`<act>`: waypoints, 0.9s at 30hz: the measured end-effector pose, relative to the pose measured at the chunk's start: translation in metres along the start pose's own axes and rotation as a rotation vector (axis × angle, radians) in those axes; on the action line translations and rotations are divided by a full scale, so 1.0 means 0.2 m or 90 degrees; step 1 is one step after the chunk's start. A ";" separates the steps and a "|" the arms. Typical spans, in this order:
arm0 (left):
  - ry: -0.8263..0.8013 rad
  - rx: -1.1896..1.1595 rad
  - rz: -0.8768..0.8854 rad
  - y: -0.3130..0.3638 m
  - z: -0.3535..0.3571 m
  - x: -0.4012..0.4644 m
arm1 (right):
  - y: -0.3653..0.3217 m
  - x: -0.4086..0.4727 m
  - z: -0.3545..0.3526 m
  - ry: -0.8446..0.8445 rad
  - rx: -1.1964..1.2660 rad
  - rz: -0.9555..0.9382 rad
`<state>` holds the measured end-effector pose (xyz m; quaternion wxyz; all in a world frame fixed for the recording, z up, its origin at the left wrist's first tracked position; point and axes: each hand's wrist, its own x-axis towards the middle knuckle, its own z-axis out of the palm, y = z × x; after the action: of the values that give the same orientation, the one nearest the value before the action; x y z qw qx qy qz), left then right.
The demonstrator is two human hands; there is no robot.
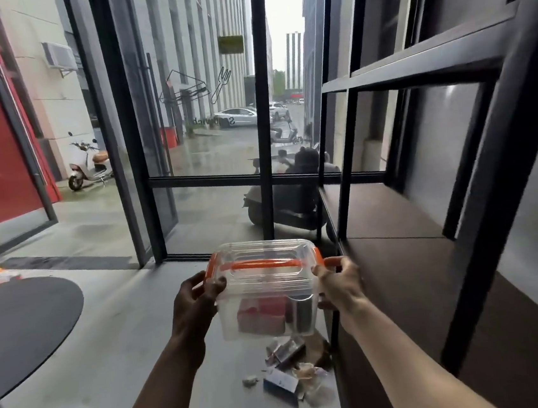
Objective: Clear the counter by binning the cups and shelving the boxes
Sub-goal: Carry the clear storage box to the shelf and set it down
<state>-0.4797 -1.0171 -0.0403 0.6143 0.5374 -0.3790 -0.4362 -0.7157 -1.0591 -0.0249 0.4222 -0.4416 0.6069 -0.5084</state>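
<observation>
Forearms: both reached forward from the bottom edge of the view, meeting on one load carried in front of the body.
Left hand (199, 296): it was wrapped around the left end of the clear box (266, 290), fingers curled onto the wall beside the orange latch; it was in shade and looked dark.
Right hand (337, 284): it was clamped on the opposite end, thumb up near the rim, so the two hands squeezed the box between them.
Why the two-sided hold: probably to keep the lidded box level and stop its contents sliding; the orange handle (260, 264) lay flat on the lid, unused.
Contents: a red packet and a dark block sat at the bottom, seen through the wall; what they were I could not tell.
Box position: it hung in the air above the floor, just left of the shelf (411, 275) and clear of it, at about the height of the brown board.
Floor below: small cartons and scraps (294, 367) lay scattered at the foot of the shelf frame.
Desk (25, 326): the round dark top stood well apart on the left.
Step, as I judged: shelving this box; the board beside it looked bare.
</observation>
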 end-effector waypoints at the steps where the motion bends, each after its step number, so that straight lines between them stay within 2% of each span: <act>1: 0.003 -0.003 0.004 0.01 0.02 0.10 | -0.02 0.10 0.03 -0.002 0.002 -0.001; 11: -0.071 -0.003 0.012 -0.05 0.28 1.23 | -0.10 1.06 0.38 0.055 0.019 -0.015; 16: -0.172 0.014 -0.008 -0.08 0.53 1.87 | -0.12 1.53 0.46 0.161 0.033 0.010; 21: -0.307 0.042 -0.011 -0.14 0.99 2.26 | -0.09 1.84 0.29 0.288 0.031 0.026; 27: -0.510 0.070 -0.040 -0.32 1.66 2.30 | 0.04 1.94 -0.20 0.467 0.057 0.078</act>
<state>-0.6443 -1.5636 -0.0606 0.3748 0.3686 -0.5946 -0.6083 -0.8534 -1.4224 -0.0533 0.2249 -0.1739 0.7204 -0.6327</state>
